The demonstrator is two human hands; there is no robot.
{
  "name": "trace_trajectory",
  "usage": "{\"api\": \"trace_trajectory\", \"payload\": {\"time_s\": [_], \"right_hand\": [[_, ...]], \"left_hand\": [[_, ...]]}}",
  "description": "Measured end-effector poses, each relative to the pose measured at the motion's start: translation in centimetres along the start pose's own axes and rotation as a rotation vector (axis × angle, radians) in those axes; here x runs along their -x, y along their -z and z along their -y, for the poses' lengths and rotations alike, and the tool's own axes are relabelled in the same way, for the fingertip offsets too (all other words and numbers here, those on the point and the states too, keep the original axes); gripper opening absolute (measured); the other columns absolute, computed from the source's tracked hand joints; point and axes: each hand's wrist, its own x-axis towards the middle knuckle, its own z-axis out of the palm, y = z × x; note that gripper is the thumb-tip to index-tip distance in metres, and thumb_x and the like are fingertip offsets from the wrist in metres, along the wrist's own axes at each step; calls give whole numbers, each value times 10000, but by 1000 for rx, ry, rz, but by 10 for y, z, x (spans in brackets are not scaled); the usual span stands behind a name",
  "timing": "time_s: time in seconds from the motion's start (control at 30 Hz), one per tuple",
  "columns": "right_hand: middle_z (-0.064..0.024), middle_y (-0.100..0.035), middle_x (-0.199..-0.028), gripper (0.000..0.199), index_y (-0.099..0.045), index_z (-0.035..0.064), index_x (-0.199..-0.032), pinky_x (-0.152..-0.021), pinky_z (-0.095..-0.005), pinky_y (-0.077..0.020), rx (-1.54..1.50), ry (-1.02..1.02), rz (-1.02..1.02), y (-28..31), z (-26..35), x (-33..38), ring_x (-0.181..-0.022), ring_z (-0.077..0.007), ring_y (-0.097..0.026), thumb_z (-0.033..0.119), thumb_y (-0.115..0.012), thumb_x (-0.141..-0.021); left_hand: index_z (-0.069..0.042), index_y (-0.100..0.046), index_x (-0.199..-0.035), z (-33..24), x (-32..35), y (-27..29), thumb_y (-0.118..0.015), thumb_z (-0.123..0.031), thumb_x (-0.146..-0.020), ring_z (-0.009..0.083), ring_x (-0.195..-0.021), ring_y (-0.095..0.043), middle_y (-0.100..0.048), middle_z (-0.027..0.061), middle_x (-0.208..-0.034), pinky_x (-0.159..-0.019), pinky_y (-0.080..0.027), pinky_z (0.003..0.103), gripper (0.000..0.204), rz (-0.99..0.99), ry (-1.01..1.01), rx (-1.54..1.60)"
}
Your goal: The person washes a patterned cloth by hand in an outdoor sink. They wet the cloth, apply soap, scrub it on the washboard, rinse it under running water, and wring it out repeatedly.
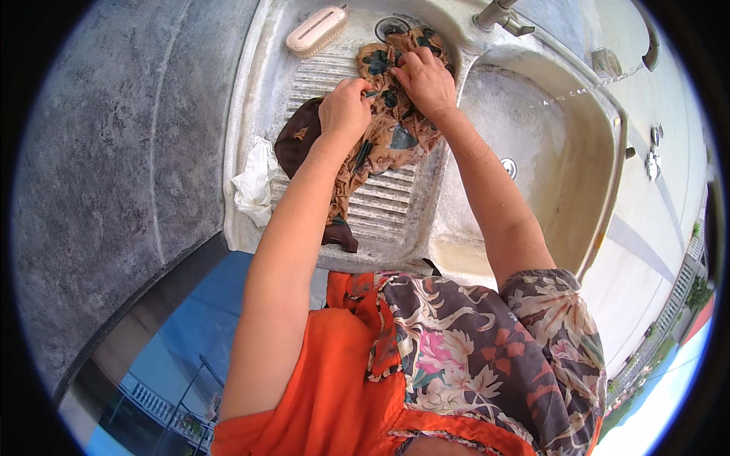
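Note:
A wet, crumpled brown garment with dark leaf-like prints [401, 137] lies across the ribbed washboard side of the stone sink [304, 76]. My left hand [346, 109] is closed on its left edge, fingers curled into the fabric. Farther up and to the right, my right hand [427, 82] pinches the same garment near its far end. Dark brown cloth [299, 138] spreads out to the left of my left hand, and another dark end hangs low on the ribs. Both sets of fingertips are partly hidden in the folds.
A pale scrub brush [317, 32] rests at the far left of the washboard, beside a drain [391, 29]. White crumpled cloth [256, 182] lies on the left rim. On the right is a deep basin [525, 129]; a tap [503, 17] stands behind, and water [589, 90] streams in.

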Motion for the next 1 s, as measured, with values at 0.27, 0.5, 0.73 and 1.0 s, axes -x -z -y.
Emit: {"api": "trace_trajectory", "payload": {"time_s": [0.27,0.5,0.73,1.0], "right_hand": [[-96,-592,-918,330,-640,69,-830,-719,-405,-525,-234,-59,146,46,86,34,-871,-288,-637,393,-694,-856],[-81,-572,-1017,320,-546,150,-1060,-862,-380,-433,87,366,106,14,74,38,-1016,-263,-546,379,-659,-867],[-170,-604,-930,388,-630,68,-1033,-731,-472,-525,64,-109,76,3,28,-14,-871,-349,-614,429,-648,-891],[-87,-584,-960,307,-614,124,-940,-808,-404,-446,171,176,34,18,67,38,-945,-288,-574,412,-666,-848]], "left_hand": [[-71,-656,-857,31,183,72,-722,-31,-693,277,-796,-584,-543,70,-778,-778,-445,388,182,235,-285,64],[-65,-653,-814,33,222,100,-711,-2,-669,288,-797,-560,-527,71,-745,-852,-426,408,168,277,-274,133],[-71,-614,-775,37,215,107,-842,-194,-656,299,-910,-549,-549,76,-921,-860,-426,411,286,221,-206,112],[-100,-636,-1099,21,168,39,-810,-226,-710,251,-899,-547,-558,55,-966,-798,-403,396,445,66,-280,9]]}}
